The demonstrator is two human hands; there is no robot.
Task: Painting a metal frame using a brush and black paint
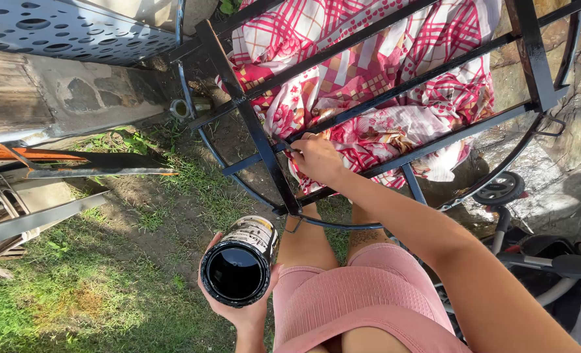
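Head view: painting black metal frame (pixel 395 91), right hand (pixel 316 159) fingers pinching something small against bar; left hand (pixel 238 307) gripping open paint can (pixel 237 269) below frame. Probably needs redipping next.

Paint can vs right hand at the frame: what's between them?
In the head view, the black metal frame's curved lower bar and the person's bare knees lie between the open paint can, held in the left hand, and the right hand.

right hand (pixel 316 159) fingers' contents unclear | red checked cloth (pixel 369 78) cut off at top
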